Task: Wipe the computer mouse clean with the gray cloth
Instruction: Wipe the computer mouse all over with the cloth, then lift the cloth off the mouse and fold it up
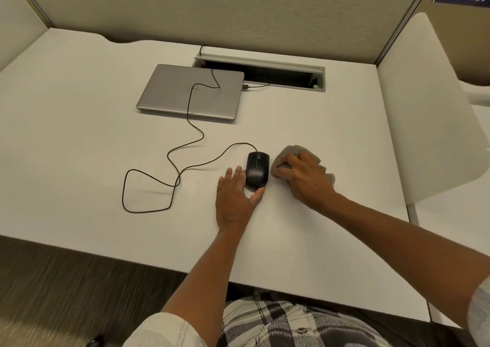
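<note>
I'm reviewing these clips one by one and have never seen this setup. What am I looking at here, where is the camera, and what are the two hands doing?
There is no machine: a person works with bare hands. The single picture comes from a wide-angle camera worn on the head, looking down at a desk. The left hand lies with straight fingers beside a black mouse, thumb at its near end, steadying it. The right hand grips a gray cloth just right of the mouse; the cloth is not yet on it. The mouse's cable loops across the desk and over a closed laptop to a cable slot behind.
</note>
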### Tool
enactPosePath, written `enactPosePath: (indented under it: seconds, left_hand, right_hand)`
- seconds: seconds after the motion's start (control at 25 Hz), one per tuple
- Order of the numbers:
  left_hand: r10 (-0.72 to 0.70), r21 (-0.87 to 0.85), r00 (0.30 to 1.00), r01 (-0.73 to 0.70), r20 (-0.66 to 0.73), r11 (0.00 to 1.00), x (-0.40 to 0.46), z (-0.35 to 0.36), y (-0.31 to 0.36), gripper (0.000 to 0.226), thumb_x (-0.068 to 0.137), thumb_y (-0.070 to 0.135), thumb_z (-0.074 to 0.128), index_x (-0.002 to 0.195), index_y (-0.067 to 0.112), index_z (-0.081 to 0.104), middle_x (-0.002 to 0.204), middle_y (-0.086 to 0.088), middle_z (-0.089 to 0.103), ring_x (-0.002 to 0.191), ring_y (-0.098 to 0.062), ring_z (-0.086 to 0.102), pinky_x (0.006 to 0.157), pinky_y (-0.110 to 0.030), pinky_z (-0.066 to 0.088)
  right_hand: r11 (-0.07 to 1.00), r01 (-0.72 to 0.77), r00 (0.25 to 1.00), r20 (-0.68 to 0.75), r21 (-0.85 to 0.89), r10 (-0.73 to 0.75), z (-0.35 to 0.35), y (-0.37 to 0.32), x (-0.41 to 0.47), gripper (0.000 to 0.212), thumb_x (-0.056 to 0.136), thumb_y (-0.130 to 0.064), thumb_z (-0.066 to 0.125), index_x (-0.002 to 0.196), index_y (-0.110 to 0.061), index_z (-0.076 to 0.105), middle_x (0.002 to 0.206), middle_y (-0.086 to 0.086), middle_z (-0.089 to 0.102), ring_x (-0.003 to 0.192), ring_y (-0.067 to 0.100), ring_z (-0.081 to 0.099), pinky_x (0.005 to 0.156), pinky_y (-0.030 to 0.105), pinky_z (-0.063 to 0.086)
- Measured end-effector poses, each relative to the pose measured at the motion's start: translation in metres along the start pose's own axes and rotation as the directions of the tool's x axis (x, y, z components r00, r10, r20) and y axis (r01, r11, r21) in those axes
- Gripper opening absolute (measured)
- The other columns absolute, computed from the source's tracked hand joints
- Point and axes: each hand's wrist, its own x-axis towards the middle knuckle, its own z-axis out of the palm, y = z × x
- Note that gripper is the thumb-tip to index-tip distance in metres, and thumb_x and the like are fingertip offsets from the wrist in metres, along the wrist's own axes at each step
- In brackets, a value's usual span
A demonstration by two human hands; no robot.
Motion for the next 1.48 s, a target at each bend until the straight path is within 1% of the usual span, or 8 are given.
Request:
enactPosePath:
  seconds: [0.12,0.28,0.44,0.52,0.6,0.8,1.08,1.48]
  left_hand:
    - [0.004,-0.025,1.000,-0.004,0.027,1.000,0.000,-0.001,0.000,0.077,0.088,0.064,0.054,0.146,0.015,0.042,0.154,-0.001,0.041,0.148,-0.017,0.023,0.123,-0.036,0.014]
    - [-0.048,-0.187,0.998,0.057,0.049,0.981,0.000,-0.008,0.001,0.083,0.088,0.065,0.052,0.151,0.014,0.034,0.157,-0.003,0.036,0.148,-0.016,0.023,0.122,-0.036,0.017]
    - [-0.098,-0.262,0.995,0.089,-0.021,0.961,0.015,-0.024,0.019,0.074,0.090,0.055,0.056,0.150,0.018,0.034,0.140,-0.006,0.053,0.127,-0.022,0.049,0.104,-0.033,0.039]
    - [-0.085,-0.128,0.995,0.090,0.042,0.988,0.033,-0.028,0.038,0.077,0.085,0.059,0.059,0.147,0.019,0.035,0.131,-0.008,0.053,0.118,-0.027,0.051,0.097,-0.041,0.045]
    - [-0.108,0.052,0.984,0.101,0.143,0.994,0.048,-0.029,0.056,0.083,0.080,0.065,0.061,0.144,0.020,0.035,0.128,-0.011,0.050,0.115,-0.031,0.050,0.093,-0.044,0.046]
    - [-0.193,0.231,0.932,0.124,0.307,0.965,0.064,-0.027,0.066,0.088,0.078,0.059,0.067,0.146,0.018,0.031,0.132,-0.013,0.044,0.117,-0.032,0.048,0.091,-0.040,0.043]
    - [-0.165,0.199,0.935,0.105,0.314,0.974,0.065,-0.033,0.061,0.076,0.083,0.043,0.066,0.147,0.020,0.031,0.128,-0.013,0.047,0.115,-0.031,0.049,0.085,-0.039,0.047]
    - [-0.101,0.118,0.955,0.071,0.279,0.990,0.073,-0.075,0.031,0.080,0.084,0.044,0.065,0.151,0.022,0.027,0.122,-0.015,0.050,0.112,-0.033,0.051,0.086,-0.041,0.048]
  right_hand:
    - [0.991,-0.130,0.985,-0.108,0.038,0.133,-0.004,-0.001,0.006,0.032,0.086,-0.003,0.062,0.110,-0.023,0.071,0.116,0.006,0.062,0.104,0.034,0.051,0.081,0.044,0.047]
    - [0.925,-0.376,0.925,-0.077,-0.059,0.371,-0.010,0.005,0.009,0.045,0.081,-0.003,0.061,0.123,-0.019,0.058,0.126,0.011,0.053,0.110,0.036,0.047,0.085,0.046,0.045]
    - [0.887,-0.461,0.879,0.119,-0.039,0.462,-0.003,0.023,0.008,0.075,0.082,-0.059,0.061,0.144,-0.027,0.035,0.155,0.009,0.027,0.134,0.043,0.030,0.105,0.063,0.027]
    - [0.839,-0.543,0.809,0.275,0.016,0.519,0.008,0.032,0.007,0.092,0.077,-0.084,0.040,0.152,-0.036,0.017,0.164,0.004,0.004,0.146,0.044,0.006,0.111,0.069,0.007]
    - [0.805,-0.591,0.764,0.357,0.051,0.538,0.019,0.033,0.003,0.100,0.071,-0.094,0.022,0.153,-0.040,0.005,0.165,0.002,-0.007,0.148,0.044,-0.003,0.112,0.071,0.005]
    - [0.797,-0.599,0.764,0.359,0.084,0.536,0.034,0.020,0.002,0.090,0.079,-0.087,0.017,0.154,-0.040,-0.002,0.165,0.004,-0.012,0.148,0.044,-0.006,0.112,0.071,0.003]
    - [0.797,-0.597,0.778,0.308,0.090,0.548,0.038,0.018,0.005,0.082,0.086,-0.077,0.030,0.154,-0.039,0.005,0.165,0.007,-0.001,0.148,0.045,0.001,0.111,0.072,0.006]
    - [0.807,-0.585,0.780,0.326,0.077,0.534,0.041,0.015,0.045,0.081,0.085,-0.078,0.029,0.153,-0.040,0.008,0.165,0.006,-0.001,0.148,0.045,0.002,0.112,0.070,0.006]
